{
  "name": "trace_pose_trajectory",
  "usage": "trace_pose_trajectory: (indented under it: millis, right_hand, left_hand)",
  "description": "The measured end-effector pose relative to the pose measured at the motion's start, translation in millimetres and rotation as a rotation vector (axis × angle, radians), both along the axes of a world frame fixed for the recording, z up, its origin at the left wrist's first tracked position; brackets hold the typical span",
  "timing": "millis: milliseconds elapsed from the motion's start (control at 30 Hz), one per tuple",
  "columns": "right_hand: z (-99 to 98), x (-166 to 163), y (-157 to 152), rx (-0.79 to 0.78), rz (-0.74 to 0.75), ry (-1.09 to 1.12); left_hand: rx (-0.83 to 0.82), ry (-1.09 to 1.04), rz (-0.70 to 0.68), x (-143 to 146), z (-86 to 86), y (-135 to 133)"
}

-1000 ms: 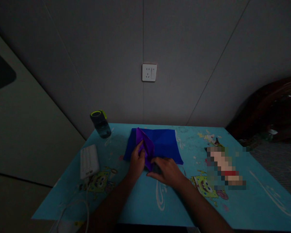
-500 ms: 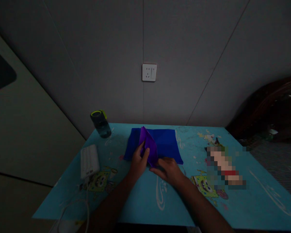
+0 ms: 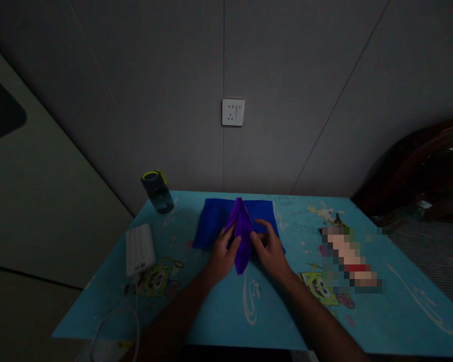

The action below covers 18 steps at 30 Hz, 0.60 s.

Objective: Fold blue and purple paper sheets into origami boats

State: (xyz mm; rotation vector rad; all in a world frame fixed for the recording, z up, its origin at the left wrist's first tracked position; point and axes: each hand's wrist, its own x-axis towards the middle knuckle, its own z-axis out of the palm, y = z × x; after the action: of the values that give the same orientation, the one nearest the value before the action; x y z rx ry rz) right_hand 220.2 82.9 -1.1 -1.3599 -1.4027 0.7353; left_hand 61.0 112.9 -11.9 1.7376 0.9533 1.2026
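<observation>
A folded sheet of purple paper [image 3: 243, 239] stands on edge between my hands, its narrow tip pointing away from me and its layers partly spread. My left hand [image 3: 223, 254] grips its left side, thumb in front and fingers tucked into the fold. On the right edge, my right hand [image 3: 272, 251] holds the paper with its thumb, the index finger raised and the other fingers curled, partly hidden behind. Beneath the paper lies a flat dark blue sheet [image 3: 213, 221], partly covered by my hands.
A dark water bottle [image 3: 158, 193] with a yellow-green rim stands at the table's back left. Nearer on the left lies a white power bank [image 3: 140, 250] with a white cable [image 3: 137, 306]. A pixelated item [image 3: 349, 256] lies at right on the patterned blue table [image 3: 219, 322].
The purple paper has swung more upright and moved slightly right and nearer, its lower end now showing. My right hand has gone from the bottom corner up to the right edge.
</observation>
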Motion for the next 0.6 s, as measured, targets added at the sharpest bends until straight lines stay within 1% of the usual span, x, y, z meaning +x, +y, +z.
trace_pose_trajectory:
  millis: [100, 167, 267, 367, 600]
  right_hand:
    - [-4.2, 3.8, 6.2, -0.051, 0.067, -0.004]
    - [-7.3, 5.7, 8.4, -0.042, 0.108, -0.045]
    - [-9.5, 6.5, 9.3, -0.041, 0.13, -0.092]
    - [-7.4, 5.4, 8.4, -0.043, 0.106, -0.155]
    - [-3.8, 2.7, 5.1, -0.048, 0.064, -0.166]
  left_hand:
    - [0.038, 0.034, -0.121, 2.5, -3.1, -5.1]
    - [0.049, 0.042, -0.15, 3.0, -3.6, -6.7]
    - [0.039, 0.031, -0.141, 3.4, -2.3, -6.7]
    - [0.042, 0.018, -0.137, 3.8, -0.5, -5.8]
    - [0.043, -0.011, -0.116, 4.4, 1.0, -6.5]
